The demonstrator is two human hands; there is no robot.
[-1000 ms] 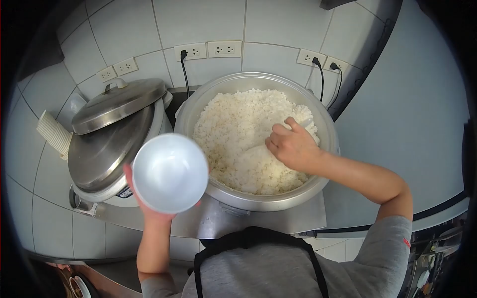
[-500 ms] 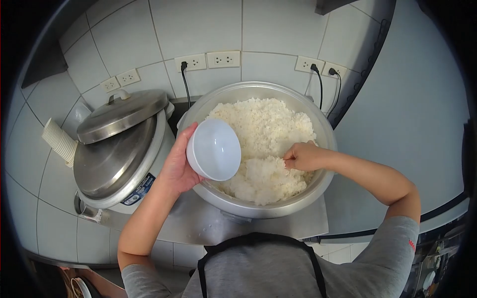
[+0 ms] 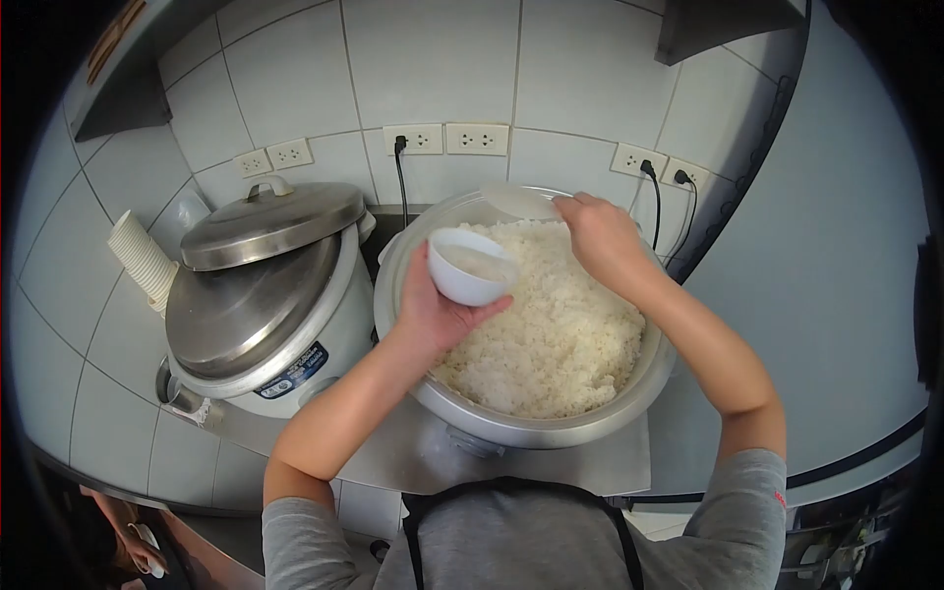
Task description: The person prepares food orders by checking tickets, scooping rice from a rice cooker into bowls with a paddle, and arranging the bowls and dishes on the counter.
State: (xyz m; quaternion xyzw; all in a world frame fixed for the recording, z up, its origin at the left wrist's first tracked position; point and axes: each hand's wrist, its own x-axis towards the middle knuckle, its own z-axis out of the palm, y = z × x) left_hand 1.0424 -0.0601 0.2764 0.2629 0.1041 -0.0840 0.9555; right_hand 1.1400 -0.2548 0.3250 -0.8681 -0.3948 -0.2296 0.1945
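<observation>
My left hand [image 3: 433,313] grips a small white bowl [image 3: 467,285] from beneath and holds it above the left side of the big rice pot. The bowl leans to the right, and some whitish rice [image 3: 479,262] shows inside. Over the pot's far rim, my right hand [image 3: 602,231] is closed around the handle of a pale, see-through rice paddle [image 3: 519,203], its blade pointing left. Cooked white rice [image 3: 556,339] fills much of the wide metal pot [image 3: 526,430].
To the left stands a second cooker [image 3: 334,339] with a steel lid [image 3: 241,310] and another lid [image 3: 275,226] resting on it. Stacked cups [image 3: 143,258] lean beside it. Plugged cords [image 3: 401,182] hang from wall sockets. Another person's hand [image 3: 143,551] shows at lower left.
My right hand has risen from the rice to the pot's far rim, bringing the paddle into sight. The bowl has moved and turned, so its inside now shows. The view has shifted slightly.
</observation>
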